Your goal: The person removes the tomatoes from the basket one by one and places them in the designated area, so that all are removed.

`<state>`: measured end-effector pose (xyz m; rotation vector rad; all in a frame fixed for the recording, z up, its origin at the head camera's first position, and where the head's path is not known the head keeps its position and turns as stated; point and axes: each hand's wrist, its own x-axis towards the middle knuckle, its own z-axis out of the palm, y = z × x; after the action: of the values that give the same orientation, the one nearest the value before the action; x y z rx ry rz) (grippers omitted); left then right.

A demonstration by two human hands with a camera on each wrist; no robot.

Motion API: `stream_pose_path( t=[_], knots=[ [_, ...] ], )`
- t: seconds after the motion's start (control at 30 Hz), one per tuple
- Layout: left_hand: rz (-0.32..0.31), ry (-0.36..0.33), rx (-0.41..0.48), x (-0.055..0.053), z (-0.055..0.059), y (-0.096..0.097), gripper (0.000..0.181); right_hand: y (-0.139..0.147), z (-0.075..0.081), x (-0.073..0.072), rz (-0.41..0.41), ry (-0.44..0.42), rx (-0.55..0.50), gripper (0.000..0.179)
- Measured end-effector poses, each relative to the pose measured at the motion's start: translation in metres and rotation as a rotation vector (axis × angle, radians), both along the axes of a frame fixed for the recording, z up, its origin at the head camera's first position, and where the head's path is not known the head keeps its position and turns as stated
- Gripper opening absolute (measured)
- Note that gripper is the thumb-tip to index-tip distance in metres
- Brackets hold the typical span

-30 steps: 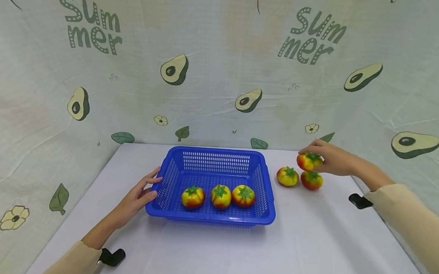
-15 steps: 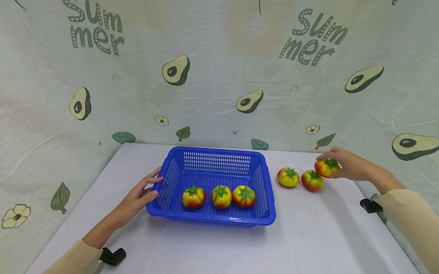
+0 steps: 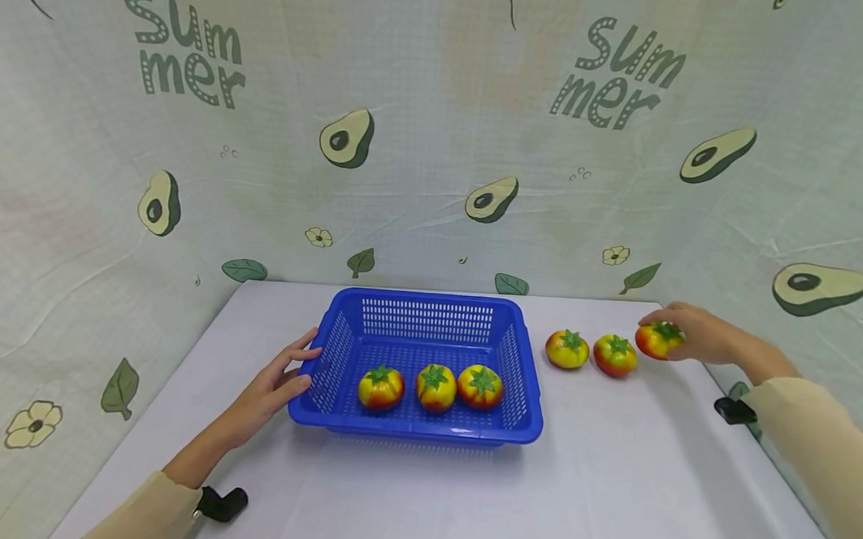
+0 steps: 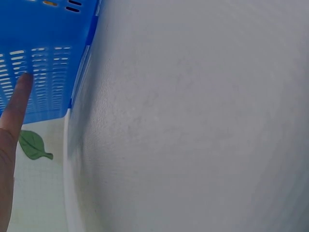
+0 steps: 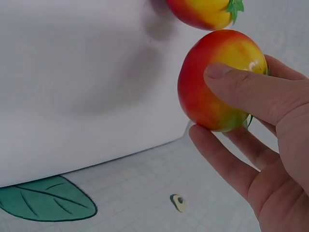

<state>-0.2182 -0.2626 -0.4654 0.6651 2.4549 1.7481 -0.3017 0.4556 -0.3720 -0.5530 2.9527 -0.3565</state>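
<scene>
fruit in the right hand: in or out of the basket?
Out. The right hand holds the fruit to the right of the basket, beyond two other fruits.

White table [image 3: 419, 497], blue basket [image 3: 414, 427], two red-yellow tomatoes [image 3: 567, 351] [image 3: 614, 357]

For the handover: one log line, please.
left hand: touching basket; right hand: holding tomato; in basket: three tomatoes; on table: two tomatoes
</scene>
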Motion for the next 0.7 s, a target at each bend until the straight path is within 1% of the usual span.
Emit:
stream_pose_path(
  t=[0.23, 0.4, 0.7],
  knots=[
    [0.000, -0.001, -0.004, -0.001, -0.001, 0.000, 0.043, 0.010, -0.012, 0.000, -0.026, -0.029, -0.016, 0.056],
    [0.000, -0.013, -0.003, 0.000, 0.000, 0.000, 0.044, 0.011, -0.017, 0.003, -0.043, -0.053, -0.020, 0.057],
    [0.010, -0.009, -0.008, -0.001, -0.003, -0.001, 0.044, 0.015, -0.027, 0.002, -0.049, -0.048, -0.029, 0.057]
  ],
)
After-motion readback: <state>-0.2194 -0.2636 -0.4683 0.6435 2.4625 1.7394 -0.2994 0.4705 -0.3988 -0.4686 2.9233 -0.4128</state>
